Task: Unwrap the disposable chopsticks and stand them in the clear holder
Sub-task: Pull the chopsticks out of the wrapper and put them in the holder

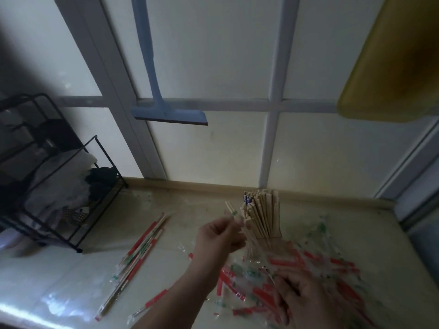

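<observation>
Wrapped chopsticks (140, 251) lie on the counter at left, long axes running from near-left up toward far-right. The left hand (219, 236) pinches a bare pair (240, 224), upper end tilted up-left; I'd bring it upright and lower it into a gap in the crowded clear holder (262, 218) just beside. The right hand (301, 298) curls over empty wrappers (251, 283) (whether gripping one, I cannot tell).

frosted window (221, 55), black wire rack (59, 176), dim light
</observation>
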### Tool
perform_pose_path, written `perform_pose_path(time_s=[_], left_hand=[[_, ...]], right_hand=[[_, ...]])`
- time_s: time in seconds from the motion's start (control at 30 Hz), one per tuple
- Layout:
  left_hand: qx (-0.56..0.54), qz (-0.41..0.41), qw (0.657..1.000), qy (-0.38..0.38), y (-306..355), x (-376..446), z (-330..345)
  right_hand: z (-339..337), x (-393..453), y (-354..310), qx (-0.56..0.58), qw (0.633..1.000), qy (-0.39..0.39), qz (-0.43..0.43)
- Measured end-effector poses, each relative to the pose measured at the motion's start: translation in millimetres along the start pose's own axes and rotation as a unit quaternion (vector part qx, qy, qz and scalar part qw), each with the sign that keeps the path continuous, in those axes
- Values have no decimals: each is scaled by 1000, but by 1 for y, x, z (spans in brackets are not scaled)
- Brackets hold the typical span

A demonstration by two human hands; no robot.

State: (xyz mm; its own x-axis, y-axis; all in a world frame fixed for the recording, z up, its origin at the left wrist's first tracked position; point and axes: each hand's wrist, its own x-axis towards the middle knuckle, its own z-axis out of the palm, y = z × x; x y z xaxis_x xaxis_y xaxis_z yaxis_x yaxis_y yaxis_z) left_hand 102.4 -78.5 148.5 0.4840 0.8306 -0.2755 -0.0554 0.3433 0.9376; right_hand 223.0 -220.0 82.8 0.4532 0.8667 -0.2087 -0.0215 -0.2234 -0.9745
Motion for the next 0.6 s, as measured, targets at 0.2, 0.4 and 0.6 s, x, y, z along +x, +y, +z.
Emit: perform_pose_path(time_s=[0.2, 0.4, 0.6], left_hand=[[7, 12, 1000, 23, 20, 18, 2], [48, 25, 999, 3, 26, 21, 6], [-10, 37, 993, 113, 39, 42, -11]], right_hand=[[-15, -5, -8, 37, 999, -31, 12], [-27, -7, -7, 60, 997, -55, 18], [-78, -46, -29, -63, 996, -47, -37]])
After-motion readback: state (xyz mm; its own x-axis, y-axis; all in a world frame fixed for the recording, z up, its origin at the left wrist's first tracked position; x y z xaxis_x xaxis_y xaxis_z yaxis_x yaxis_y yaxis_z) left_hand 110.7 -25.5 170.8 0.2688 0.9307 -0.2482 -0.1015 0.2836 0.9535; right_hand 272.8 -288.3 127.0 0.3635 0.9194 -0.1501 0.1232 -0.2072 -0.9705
